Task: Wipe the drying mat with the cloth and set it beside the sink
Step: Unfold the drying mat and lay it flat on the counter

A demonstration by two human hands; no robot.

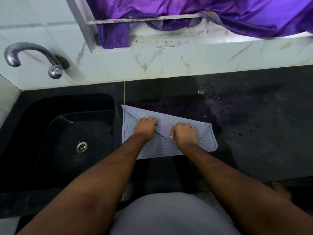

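My left hand point(145, 127) is curling its fingers over a folded-back flap of the drying mat point(160, 146), knuckles up, pinching the grey sheet against itself. My right hand point(183, 134) is doing the same a little to the right: its fingers are closed into a fist around the fold, the thumb tucked at the near side. The two hands are sitting close together, not touching, near the middle of the mat.

I am seeing the mat lying partly doubled over, its far edge pulled toward me so that a slanted crease is running from its far-left corner down to the right hand. Its ribbed wavy surface is showing below my wrists. The mat is resting on the dark countertop point(254, 133), just beside the right rim of the black sink point(67, 133), its left edge almost at that rim.

The countertop to the right is looking wet and speckled. A metal tap point(30, 55) is jutting from the tiled wall point(186, 63) above the sink, and purple fabric point(220, 12) is hanging over the ledge behind. I cannot pick out a cloth anywhere.
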